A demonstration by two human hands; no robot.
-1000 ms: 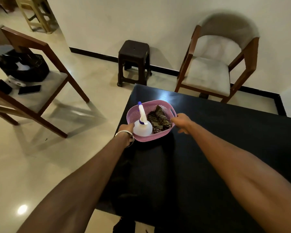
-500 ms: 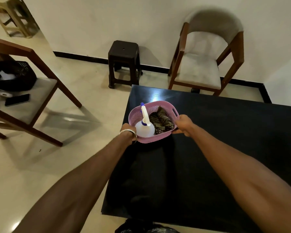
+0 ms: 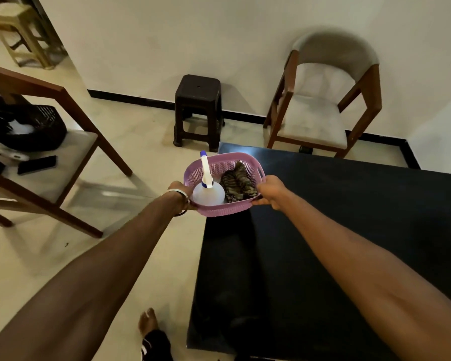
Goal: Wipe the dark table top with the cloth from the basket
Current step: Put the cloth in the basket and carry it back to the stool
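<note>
Here, dark table top (image 3: 349,243), cream floor (image 3: 141,142), stool (image 3: 198,110)

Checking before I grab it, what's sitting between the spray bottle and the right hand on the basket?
The head view shows the striped cloth lying in the pink basket, between the spray bottle and the right hand.

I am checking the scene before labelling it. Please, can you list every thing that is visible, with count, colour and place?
basket: 1, pink, over the table's left edge, held
spray bottle: 1, white and blue, in the basket
cloth: 1, dark striped, in the basket
table: 1, black, right
stool: 1, dark brown, by the wall
armchair: 1, wood and grey, behind the table
chair: 1, wood, left
phone: 1, black, on the left chair
left hand: grip on the basket rim
right hand: grip on the basket rim
</note>
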